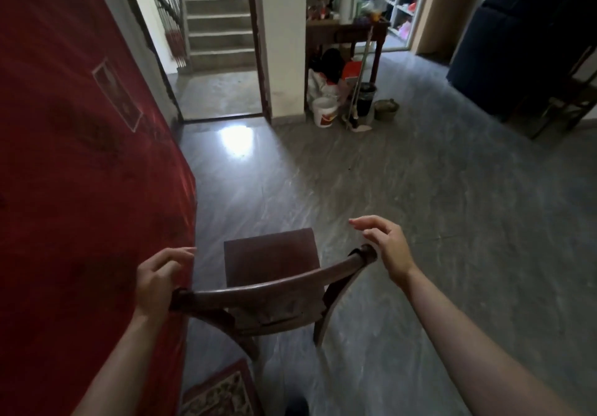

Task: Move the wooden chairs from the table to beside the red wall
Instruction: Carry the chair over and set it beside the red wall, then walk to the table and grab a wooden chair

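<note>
A dark wooden chair (274, 289) stands on the grey floor right beside the red wall (80, 157), its curved backrest toward me and its seat pointing away. My left hand (158, 276) hovers at the left end of the backrest, fingers spread, its palm close to or touching the wood. At the right end of the backrest my right hand (384, 244) is lifted just off the rail, fingers apart and empty. Another wooden chair (562, 99) is partly seen at the far right edge in shadow.
An open doorway (219, 92) to a staircase lies ahead on the left. A small cluttered table (347, 32) with buckets (324, 112) and a mop (357, 92) under it stands ahead. A dark blue cabinet (517, 44) is at the right. A patterned rug (219, 393) lies near my feet.
</note>
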Demonstrator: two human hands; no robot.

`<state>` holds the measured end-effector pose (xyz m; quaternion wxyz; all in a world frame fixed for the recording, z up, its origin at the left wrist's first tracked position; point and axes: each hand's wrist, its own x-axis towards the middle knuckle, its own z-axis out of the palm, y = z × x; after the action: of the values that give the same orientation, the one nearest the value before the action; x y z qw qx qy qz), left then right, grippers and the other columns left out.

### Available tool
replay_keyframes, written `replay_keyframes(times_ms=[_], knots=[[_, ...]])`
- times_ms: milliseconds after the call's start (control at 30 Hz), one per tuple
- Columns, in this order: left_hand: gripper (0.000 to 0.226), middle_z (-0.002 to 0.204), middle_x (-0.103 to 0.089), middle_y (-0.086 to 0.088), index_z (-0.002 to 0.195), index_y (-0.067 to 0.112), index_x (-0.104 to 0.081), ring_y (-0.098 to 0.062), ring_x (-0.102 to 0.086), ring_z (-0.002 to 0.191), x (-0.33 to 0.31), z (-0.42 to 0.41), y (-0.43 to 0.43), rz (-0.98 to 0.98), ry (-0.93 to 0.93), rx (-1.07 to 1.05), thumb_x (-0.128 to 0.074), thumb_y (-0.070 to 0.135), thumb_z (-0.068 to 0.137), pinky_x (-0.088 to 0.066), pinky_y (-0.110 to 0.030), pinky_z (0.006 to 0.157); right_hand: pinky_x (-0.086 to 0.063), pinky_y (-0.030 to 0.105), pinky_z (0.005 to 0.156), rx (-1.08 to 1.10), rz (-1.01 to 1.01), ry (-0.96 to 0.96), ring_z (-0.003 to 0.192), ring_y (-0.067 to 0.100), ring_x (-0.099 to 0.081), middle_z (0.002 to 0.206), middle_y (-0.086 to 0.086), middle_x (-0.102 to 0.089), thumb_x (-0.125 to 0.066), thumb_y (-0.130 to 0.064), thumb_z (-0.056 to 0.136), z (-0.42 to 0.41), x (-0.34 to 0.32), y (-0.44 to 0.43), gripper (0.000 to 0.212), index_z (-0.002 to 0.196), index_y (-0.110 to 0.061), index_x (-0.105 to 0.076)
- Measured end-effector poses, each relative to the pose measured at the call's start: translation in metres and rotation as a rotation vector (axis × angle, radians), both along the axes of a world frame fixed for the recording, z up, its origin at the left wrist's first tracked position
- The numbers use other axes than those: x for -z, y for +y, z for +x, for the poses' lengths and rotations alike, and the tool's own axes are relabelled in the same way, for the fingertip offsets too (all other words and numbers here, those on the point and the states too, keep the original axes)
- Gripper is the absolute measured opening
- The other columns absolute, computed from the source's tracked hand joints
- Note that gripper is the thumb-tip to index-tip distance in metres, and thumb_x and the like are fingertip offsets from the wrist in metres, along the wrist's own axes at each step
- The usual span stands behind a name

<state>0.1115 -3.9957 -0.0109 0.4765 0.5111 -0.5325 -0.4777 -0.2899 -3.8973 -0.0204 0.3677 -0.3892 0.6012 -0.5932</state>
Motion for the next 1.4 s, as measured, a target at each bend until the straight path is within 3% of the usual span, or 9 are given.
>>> replay_keyframes(times_ms=[67,133,433,533,700,867,967,1167,1400], knots=[[0.03,0.108,-0.076,-0.022,0.094,0.002,-0.075,-0.018,-0.073,0.102,-0.04,-0.031,-0.01,-0.033,0.106,0.123,-0.05,-0.001,0.077,-0.053,-0.032,0.095,-0.051,0.038,0.097,0.019,-0.107,-0.112,0.115,0.031,-0.069,0.119,0.014,-0.075,-0.051,0.001,0.09,-0.004,-0.032,0.011,0.032,0.108,-0.007,-0.075],[0.036,0.11,-0.078,-0.014,0.104,0.005,-0.073,-0.03,-0.071,0.11,-0.076,-0.078,-0.02,-0.037,0.214,0.283,-0.048,0.006,0.078,-0.055,-0.04,0.093,-0.052,0.042,0.097,0.063,-0.209,-0.206,0.117,0.034,-0.068,0.124,0.016,-0.073,-0.051,-0.012,0.09,-0.014,-0.062,0.029,0.033,0.114,-0.01,-0.073],[0.033,0.126,-0.072,-0.017,0.124,0.014,-0.066,-0.029,-0.071,0.111,-0.136,-0.35,0.041,0.004,0.466,1.094,-0.042,0.016,0.102,-0.058,-0.035,0.085,-0.052,0.037,0.087,0.632,-0.374,-0.177,0.106,0.027,-0.069,0.123,0.016,-0.073,-0.048,-0.025,0.093,-0.074,-0.137,0.201,0.037,0.124,-0.011,-0.064],[0.036,0.122,-0.075,-0.011,0.124,0.012,-0.063,-0.024,-0.073,0.107,-0.138,-0.432,0.132,0.114,0.51,1.379,-0.048,0.031,0.098,-0.058,-0.032,0.08,-0.053,0.038,0.088,0.909,-0.37,-0.091,0.106,0.027,-0.07,0.124,0.016,-0.073,-0.05,-0.024,0.095,-0.077,-0.146,0.301,0.036,0.125,-0.012,-0.064],[0.04,0.112,-0.079,-0.005,0.121,0.012,-0.062,-0.019,-0.075,0.098,-0.132,-0.52,0.306,0.289,0.462,1.746,-0.024,0.018,0.108,-0.059,-0.029,0.074,-0.054,0.04,0.089,1.363,-0.337,0.043,0.109,0.032,-0.071,0.124,0.017,-0.073,-0.051,-0.027,0.095,-0.055,-0.167,0.474,0.034,0.123,-0.017,-0.069],[0.037,0.117,-0.077,-0.008,0.122,0.013,-0.064,-0.023,-0.075,0.102,-0.135,-0.568,0.478,0.326,0.363,2.073,-0.034,0.027,0.104,-0.061,-0.035,0.076,-0.056,0.038,0.087,1.713,-0.34,0.125,0.11,0.034,-0.071,0.123,0.016,-0.074,-0.051,-0.025,0.095,-0.016,-0.171,0.615,0.032,0.118,-0.024,-0.074],[0.041,0.125,-0.074,-0.011,0.128,0.012,-0.065,-0.028,-0.072,0.111,-0.14,-0.583,0.583,0.312,0.325,2.241,-0.045,0.034,0.1,-0.058,-0.044,0.084,-0.054,0.042,0.089,1.846,-0.343,0.166,0.112,0.037,-0.07,0.125,0.017,-0.073,-0.051,-0.026,0.093,-0.001,-0.157,0.69,0.037,0.125,-0.016,-0.068],[0.04,0.125,-0.074,-0.012,0.129,0.009,-0.064,-0.034,-0.069,0.115,-0.146,-0.616,0.797,0.332,0.274,2.452,-0.035,0.024,0.107,-0.053,-0.05,0.089,-0.053,0.051,0.093,2.079,-0.306,0.238,0.112,0.036,-0.069,0.125,0.014,-0.073,-0.048,-0.028,0.094,-0.003,-0.15,0.846,0.043,0.13,-0.009,-0.061],[0.037,0.124,-0.074,-0.013,0.123,0.011,-0.065,-0.035,-0.07,0.113,-0.158,-0.643,1.0,0.436,0.278,2.648,-0.035,0.02,0.105,-0.054,-0.044,0.083,-0.054,0.047,0.09,2.293,-0.277,0.323,0.113,0.036,-0.069,0.125,0.014,-0.073,-0.046,-0.028,0.096,0.007,-0.166,1.008,0.042,0.131,-0.009,-0.061]])
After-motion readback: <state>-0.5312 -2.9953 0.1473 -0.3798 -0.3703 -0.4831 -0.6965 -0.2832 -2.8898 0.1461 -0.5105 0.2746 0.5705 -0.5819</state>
